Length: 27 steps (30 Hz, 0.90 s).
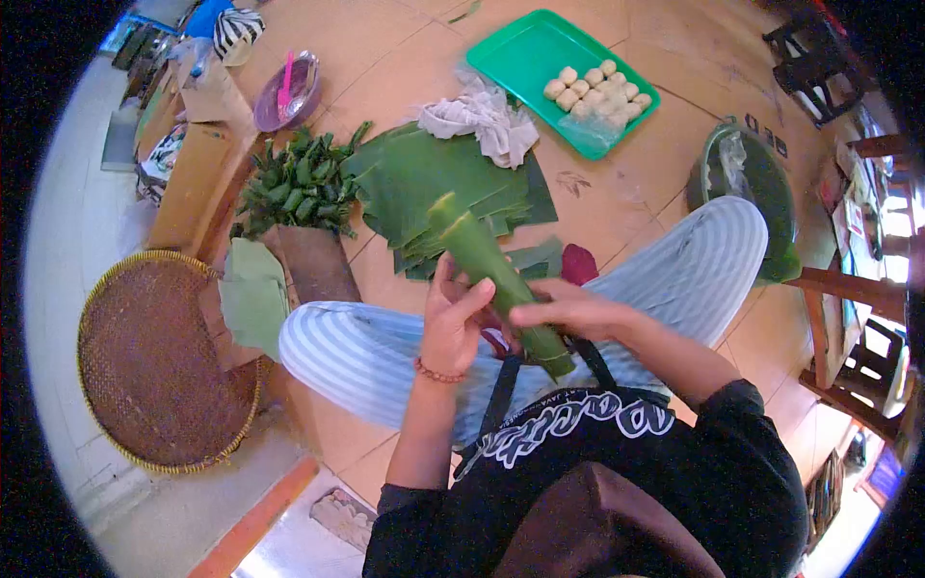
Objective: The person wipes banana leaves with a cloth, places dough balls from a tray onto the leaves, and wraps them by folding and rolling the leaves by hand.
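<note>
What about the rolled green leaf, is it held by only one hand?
No, the left hand and the right hand both hold the rolled green leaf.

Tiled floor [385, 82] (orange-tan): green tray [511, 58], leaf pile [409, 178], purple bowl [305, 91].

Long green leaf roll [487, 260], tubular, held aslant over lap [624, 358].
</note>
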Motion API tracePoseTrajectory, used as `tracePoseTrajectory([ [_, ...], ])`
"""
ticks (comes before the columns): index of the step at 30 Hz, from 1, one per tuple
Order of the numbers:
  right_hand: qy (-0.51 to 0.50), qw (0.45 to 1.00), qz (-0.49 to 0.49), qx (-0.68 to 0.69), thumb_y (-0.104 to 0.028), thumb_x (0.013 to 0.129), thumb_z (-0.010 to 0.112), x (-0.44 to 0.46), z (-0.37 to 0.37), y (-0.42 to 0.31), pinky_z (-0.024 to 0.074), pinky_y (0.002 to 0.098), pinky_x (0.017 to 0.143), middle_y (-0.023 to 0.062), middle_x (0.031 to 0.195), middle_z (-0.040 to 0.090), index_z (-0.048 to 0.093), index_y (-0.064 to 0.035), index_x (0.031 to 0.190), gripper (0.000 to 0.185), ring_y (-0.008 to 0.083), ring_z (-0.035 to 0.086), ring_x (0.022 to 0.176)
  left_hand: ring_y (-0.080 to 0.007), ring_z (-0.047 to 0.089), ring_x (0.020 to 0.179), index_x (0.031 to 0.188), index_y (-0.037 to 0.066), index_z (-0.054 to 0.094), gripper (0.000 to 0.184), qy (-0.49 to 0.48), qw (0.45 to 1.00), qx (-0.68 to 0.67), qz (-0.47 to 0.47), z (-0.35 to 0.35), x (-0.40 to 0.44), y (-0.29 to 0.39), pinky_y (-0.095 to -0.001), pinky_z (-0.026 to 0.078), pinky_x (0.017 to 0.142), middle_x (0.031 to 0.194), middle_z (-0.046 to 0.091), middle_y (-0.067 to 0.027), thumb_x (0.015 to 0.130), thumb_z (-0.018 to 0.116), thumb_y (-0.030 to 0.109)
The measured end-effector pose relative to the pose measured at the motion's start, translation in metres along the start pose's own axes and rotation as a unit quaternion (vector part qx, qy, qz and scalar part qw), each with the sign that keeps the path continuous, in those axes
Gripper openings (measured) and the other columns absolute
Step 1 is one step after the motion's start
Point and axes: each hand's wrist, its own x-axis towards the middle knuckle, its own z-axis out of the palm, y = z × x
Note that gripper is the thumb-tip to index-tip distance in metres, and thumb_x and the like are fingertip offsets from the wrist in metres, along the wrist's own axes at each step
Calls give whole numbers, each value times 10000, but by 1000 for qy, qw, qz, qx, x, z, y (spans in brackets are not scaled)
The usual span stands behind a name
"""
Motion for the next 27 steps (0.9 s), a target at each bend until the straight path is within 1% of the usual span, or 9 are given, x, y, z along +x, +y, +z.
tracePoseTrajectory([
  [4, 184, 973, -78, -112, -379, 810, 592, -10, -14, -22, 434, 248, 646, 27, 894, 603, 601, -16, 1035, 427, 114, 545, 783, -237, 559, 973, 1224, 30, 332, 553, 66, 996, 53, -26, 2, -1, -9, -355, 496, 782, 1056, 559, -146, 760, 631, 12],
  [7, 190, 959, -79, -194, -357, 799, 610, -9, -23, -23, 430, 240, 625, 20, 858, 595, 607, -23, 1008, 394, 99, 534, 772, -201, 559, 952, 1177, 2, 396, 531, 72, 984, 157, -54, 8, 0, -16, -328, 489, 778, 1026, 573, -117, 734, 684, 57],
  [10, 207, 960, -45, -184, -321, 793, 619, -13, -24, -25, 426, 229, 612, 12, 834, 587, 611, -28, 985, 351, 90, 526, 745, -166, 564, 908, 1103, -18, 474, 465, 53, 973, 220, -54, 5, 4, -20, -290, 481, 765, 1012, 576, -94, 721, 712, 100],
  [15, 205, 969, -62, -121, -247, 785, 619, -7, -26, -22, 421, 214, 571, 9, 813, 582, 597, -44, 942, 258, 87, 534, 704, -116, 576, 787, 990, -18, 558, 305, 86, 952, 287, -62, 27, 1, -5, -232, 472, 717, 929, 592, -57, 769, 672, 158],
  [18, 204, 976, -73, -31, -200, 776, 612, -4, -15, -26, 419, 218, 552, 5, 795, 577, 579, -63, 894, 185, 93, 539, 697, -93, 564, 720, 904, 0, 588, 219, 80, 929, 362, -16, 19, 7, -12, -239, 483, 668, 842, 590, -28, 789, 641, 178],
  [19, 204, 976, -75, 5, -185, 772, 610, -4, -11, -28, 418, 221, 550, 3, 788, 574, 573, -70, 874, 158, 95, 540, 697, -90, 559, 711, 884, 7, 589, 199, 95, 931, 352, -19, 18, 8, -14, -243, 486, 651, 824, 585, -20, 783, 641, 171],
  [22, 237, 967, -93, -11, -126, 722, 619, 4, -19, -16, 434, 258, 698, 43, 830, 587, 599, -24, 832, 151, 155, 557, 776, -85, 552, 694, 840, 29, 587, 149, 123, 950, 283, -47, 14, 14, -20, -256, 495, 607, 790, 576, -4, 765, 645, 145],
  [25, 240, 960, -140, -14, -130, 755, 607, 11, -24, -2, 397, 209, 480, -12, 749, 549, 532, -101, 810, 97, 92, 531, 667, -90, 556, 711, 835, 46, 581, 134, 114, 976, 146, -112, 3, 22, -24, -258, 501, 582, 803, 578, -4, 745, 655, 113],
  [27, 260, 953, -154, -16, -125, 767, 605, 15, -25, 6, 384, 204, 441, -15, 747, 543, 535, -103, 819, 90, 80, 525, 643, -94, 562, 739, 842, 52, 579, 142, 104, 981, 65, -151, -10, 29, -31, -252, 503, 571, 827, 585, -7, 735, 662, 95],
])
